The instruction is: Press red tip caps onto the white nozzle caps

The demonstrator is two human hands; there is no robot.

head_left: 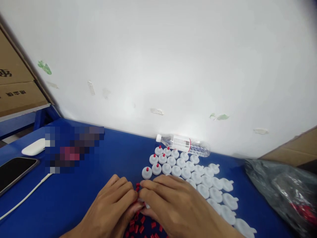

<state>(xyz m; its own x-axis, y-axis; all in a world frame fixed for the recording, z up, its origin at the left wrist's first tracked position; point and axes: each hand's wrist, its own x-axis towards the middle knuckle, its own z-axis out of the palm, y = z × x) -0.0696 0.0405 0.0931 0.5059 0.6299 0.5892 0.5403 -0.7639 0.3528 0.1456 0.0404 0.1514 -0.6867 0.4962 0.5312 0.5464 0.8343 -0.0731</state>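
My left hand (112, 201) and my right hand (170, 198) meet at the near middle of the blue table, fingers curled and pressed together. Between them shows a sliver of a white plastic cap (147, 206), mostly covered by my right fingers. Whatever my left fingertips pinch is hidden. Below and around my fingertips lie many small red tip caps (141, 229). Beyond my right hand spread rows of round white spouted caps (176, 171). Several at the far left of these rows stand with red tips on top, such as the red-tipped cap (147, 173).
A clear plastic bottle (182, 143) lies on its side against the white wall (158, 66). To the right is a grey plastic bag (277, 185) with red pieces. A phone (16, 172), white case (34, 146) and white cable (27, 197) are left. Cardboard boxes (17, 66) stand far left.
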